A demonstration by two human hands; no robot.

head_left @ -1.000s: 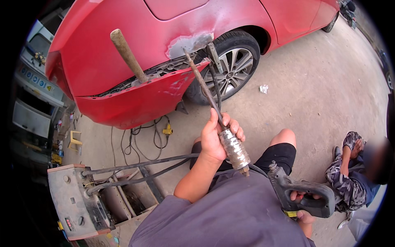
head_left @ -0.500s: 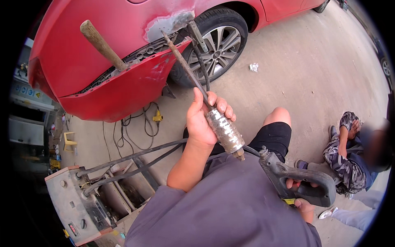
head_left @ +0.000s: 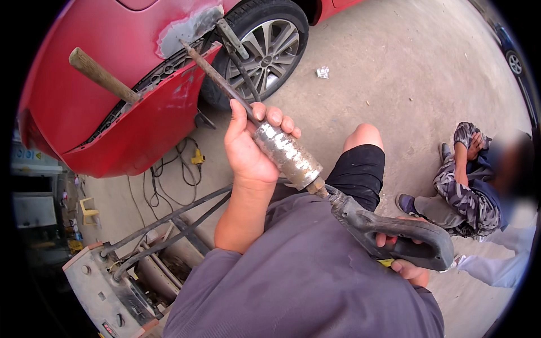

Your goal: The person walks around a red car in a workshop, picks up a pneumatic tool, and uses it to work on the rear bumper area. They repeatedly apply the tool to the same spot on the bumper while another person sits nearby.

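Note:
My left hand wraps around the silvery, ridged sliding weight of a slide hammer, near its upper end. From the weight a rusty rod slopes up left, its tip over the bare grey metal patch on the red car. Whether the tip touches the patch I cannot tell. My right hand is closed around the looped handle of a black dent-puller gun, fingers inside the loop. The gun's front lies in line with the weight's brass-coloured end nut.
A wooden handle sticks out behind the loosened red bumper. A metal bar stands beside the wheel. Thick black cables run to a welder box at lower left. A seated person is at right.
The view has shifted, so the car appears further left. The gun and the weight's end nut are now closer together and lined up. Both hands keep their grips.

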